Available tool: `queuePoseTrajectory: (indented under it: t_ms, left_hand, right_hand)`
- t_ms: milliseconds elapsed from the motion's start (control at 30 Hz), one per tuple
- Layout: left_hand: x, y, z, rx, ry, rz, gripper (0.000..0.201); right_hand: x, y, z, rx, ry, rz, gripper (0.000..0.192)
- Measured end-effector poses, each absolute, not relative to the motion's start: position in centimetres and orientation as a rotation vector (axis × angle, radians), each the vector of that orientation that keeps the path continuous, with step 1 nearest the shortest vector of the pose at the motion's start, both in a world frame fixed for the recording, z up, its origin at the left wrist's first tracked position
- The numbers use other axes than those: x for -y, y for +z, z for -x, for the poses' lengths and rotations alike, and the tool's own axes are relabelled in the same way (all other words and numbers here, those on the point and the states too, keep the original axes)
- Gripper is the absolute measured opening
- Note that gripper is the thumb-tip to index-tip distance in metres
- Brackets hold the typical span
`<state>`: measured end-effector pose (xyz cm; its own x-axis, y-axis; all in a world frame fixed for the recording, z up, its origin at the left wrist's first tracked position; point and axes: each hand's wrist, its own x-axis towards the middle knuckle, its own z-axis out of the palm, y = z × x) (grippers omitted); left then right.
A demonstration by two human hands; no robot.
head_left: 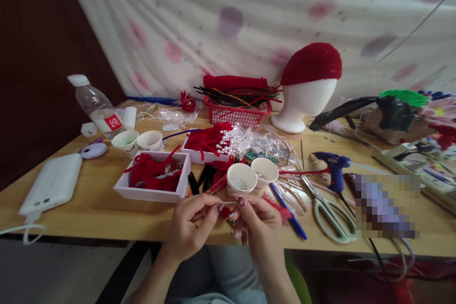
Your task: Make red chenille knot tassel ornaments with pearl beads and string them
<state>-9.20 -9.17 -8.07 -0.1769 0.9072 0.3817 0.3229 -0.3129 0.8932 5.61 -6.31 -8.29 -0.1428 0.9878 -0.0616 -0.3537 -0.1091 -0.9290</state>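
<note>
Taking the paper cup of white beads (241,179) at the table's near edge as the landmark, the scene runs like this from the left. Far to its left lies a white power bank (53,183) with its cable trailing off the wooden table (92,209), and behind that a tilted water bottle (98,107). Nearer the cup on the same side sits a white tray (151,185) heaped with red pipe-cleaner pieces, probably kept there so stock is within an easy reach. Just in front of the cup, over the table edge, the left hand (190,228) has its fingers closed, pinching a small red piece (225,211) from one side. The right hand (258,223), directly below the cup, is closed on the same piece from the other side, thumb and forefinger together, so the two hands steady it between them close to the body where fine work is easier to see. Touching the cup on its right is a second paper cup (265,171). Further right lie a blue pen (288,211), pale green scissors (329,213) and a blue glue gun (333,166), tools laid within the right hand's reach. Behind the cup stand a red basket (237,113) of pipe cleaners and, to the right, a foam head (308,99) wearing a red cap.
</note>
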Motion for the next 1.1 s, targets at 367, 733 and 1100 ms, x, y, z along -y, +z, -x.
queuePoseTrajectory:
  t_ms: [367, 733, 1100]
  left_hand:
    - [10.8, -6.6, 7.7, -1.377, 1.281, -1.375, 0.037]
    - [11.0, -6.6, 6.7, -1.326, 1.275, -1.191, 0.034]
    - [10.6, -6.9, 6.3, -1.240, 1.408, -1.310, 0.017]
  right_hand:
    - [6.2, -7.6, -6.8, 1.585, 0.836, 0.800, 0.017]
    - [7.1, -8.2, -6.2, 1.606, 0.782, 0.876, 0.009]
    - [6.9, -9.4, -6.8, 1.500, 0.817, 0.891, 0.012]
